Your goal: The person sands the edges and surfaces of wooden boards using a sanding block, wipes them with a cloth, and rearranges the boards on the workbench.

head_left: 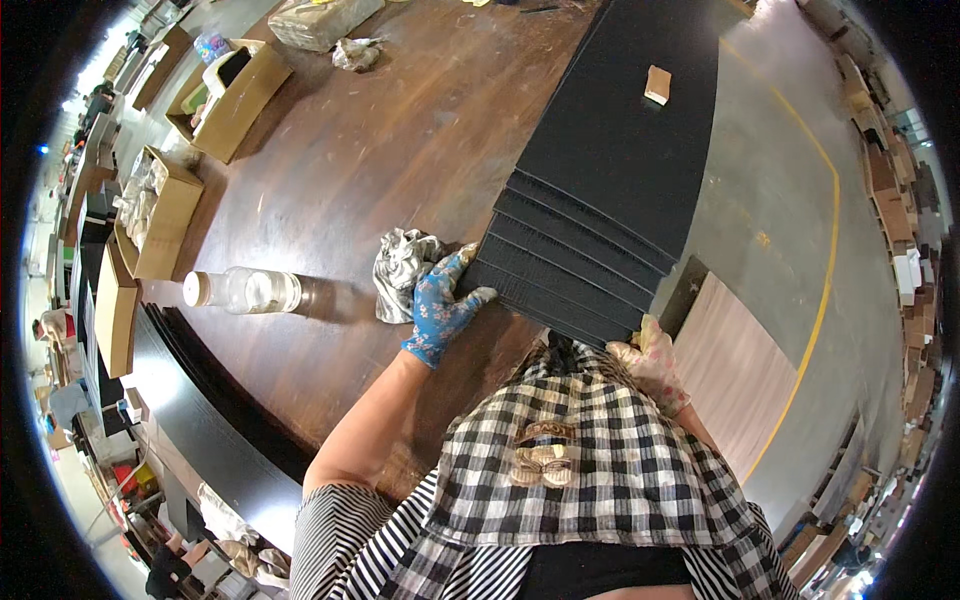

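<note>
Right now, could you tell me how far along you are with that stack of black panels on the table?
Done: several black panels lie stacked and staggered on the wooden table. In hand: the left hand and right hand, both gloved, grip the stack's near end. Left: squaring the uneven edges; a small block sits on top.

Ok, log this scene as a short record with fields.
surface: wooden table
left hand: blue floral glove, gripping the near corner of the black panels
right hand: pale glove, at the stack's near edge, grip partly hidden
on stack: small block
beside left hand: crumpled rag
further left: clear bottle lying on its side
table edge: cardboard boxes
</note>
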